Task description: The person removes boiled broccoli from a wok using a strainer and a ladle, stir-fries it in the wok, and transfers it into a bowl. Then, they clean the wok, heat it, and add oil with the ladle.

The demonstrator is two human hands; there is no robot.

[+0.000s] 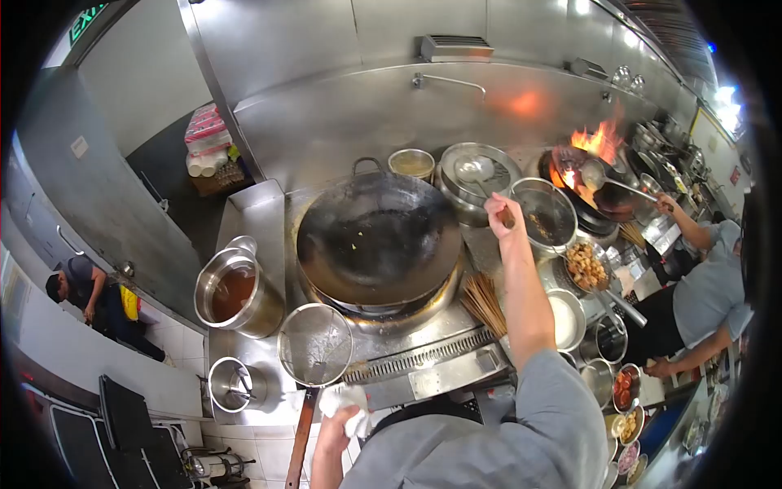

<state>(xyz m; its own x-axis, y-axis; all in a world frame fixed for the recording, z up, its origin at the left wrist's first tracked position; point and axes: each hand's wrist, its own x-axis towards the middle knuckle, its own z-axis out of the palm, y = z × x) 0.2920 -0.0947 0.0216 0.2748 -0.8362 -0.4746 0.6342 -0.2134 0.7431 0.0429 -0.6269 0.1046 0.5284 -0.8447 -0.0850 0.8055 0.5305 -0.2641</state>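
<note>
My right hand grips the handle of a ladle, fingers closed. The ladle's bowl is over a round metal pot behind and right of the large black wok. A few small yellowish bits lie in the wok, which sits on the burner in front of me. Low in the view, my left hand is closed on a white cloth. Close by, a round mesh strainer with a wooden handle rests on the counter's front edge.
At left stand a pot of reddish-brown liquid and a smaller metal pot with utensils. A bamboo brush and another strainer are at right. Beyond, a co-worker handles a flaming wok. Another person is far left.
</note>
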